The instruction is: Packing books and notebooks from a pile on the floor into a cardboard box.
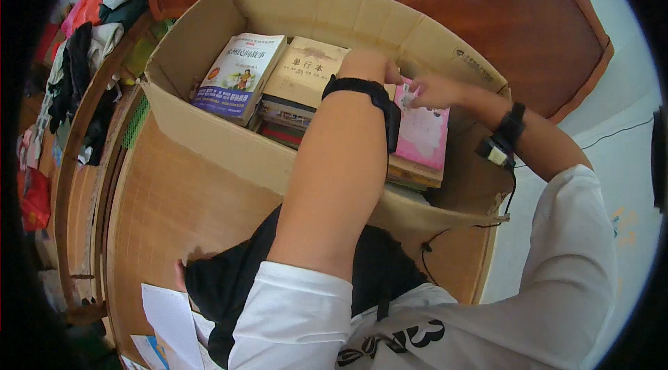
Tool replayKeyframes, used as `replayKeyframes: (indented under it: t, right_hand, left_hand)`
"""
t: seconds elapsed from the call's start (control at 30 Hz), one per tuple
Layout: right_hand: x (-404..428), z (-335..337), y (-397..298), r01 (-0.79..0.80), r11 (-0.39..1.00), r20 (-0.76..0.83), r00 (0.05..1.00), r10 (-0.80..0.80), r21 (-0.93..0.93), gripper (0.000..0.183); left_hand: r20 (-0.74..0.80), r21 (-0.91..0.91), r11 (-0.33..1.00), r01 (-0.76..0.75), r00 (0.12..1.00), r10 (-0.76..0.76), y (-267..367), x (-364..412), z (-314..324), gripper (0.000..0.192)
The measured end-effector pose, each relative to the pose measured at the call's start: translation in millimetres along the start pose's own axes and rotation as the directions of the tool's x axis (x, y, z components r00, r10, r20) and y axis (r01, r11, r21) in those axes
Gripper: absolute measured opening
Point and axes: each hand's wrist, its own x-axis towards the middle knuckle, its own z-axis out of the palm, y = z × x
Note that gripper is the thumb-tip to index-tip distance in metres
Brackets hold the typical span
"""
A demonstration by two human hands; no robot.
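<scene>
Stacks of books stand in an open cardboard box [224, 135]. A white and blue paperback [242, 75] tops the left stack, a tan book [308, 65] the middle one, and a pink book [422, 132] the right one. My left hand [368, 65] reaches over the box between the tan and pink books; its fingers are mostly hidden, so its hold cannot be told. At the upper edge of the pink book is my right hand [433, 91], fingers bent, its grip unclear. Both wrists wear black straps, the right one with a small device [496, 151].
A brown leather-like panel [469, 5] lies behind the box. Wooden rails [78, 177] with clothes and bags stand at left. White papers [167, 318] lie on the wooden surface [193, 213] at lower left. A black cable [430, 265] hangs near the box's right front corner.
</scene>
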Motion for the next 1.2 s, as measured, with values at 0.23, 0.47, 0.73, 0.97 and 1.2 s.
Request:
replayKeyframes:
  t: [0.23,0.47,0.73,0.97,1.2]
  right_hand:
    - [31.2,-27.9,-34.1,0.172,0.923,0.011,0.982,-0.187,0.346,0.036]
    - [50.7,-28.2,-20.9,0.335,0.871,0.031,0.929,-0.370,0.360,0.034]
    - [9.2,-55.8,-33.8,0.263,0.661,-0.166,0.964,-0.207,0.703,0.030]
    - [16.0,-72.1,-20.3,0.337,0.350,-0.279,0.938,-0.208,0.874,0.028]
    - [21.4,-70.6,-13.4,0.196,-0.123,-0.224,0.932,-0.285,0.973,0.013]
  left_hand:
    - [-0.015,0.017,1.000,-0.017,1.000,0.017,-7.6,18.1,4.3,0.040]
    - [-0.236,-0.215,0.971,-0.108,0.970,0.056,-15.8,53.1,17.0,0.029]
    - [-0.560,-0.298,0.922,-0.247,0.827,0.041,-11.3,48.9,-0.9,0.030]
    - [-0.684,-0.499,0.623,-0.602,0.715,0.144,1.8,45.4,-8.9,0.020]
    - [-0.807,-0.314,0.753,-0.578,0.581,0.109,21.5,5.7,-42.8,0.033]
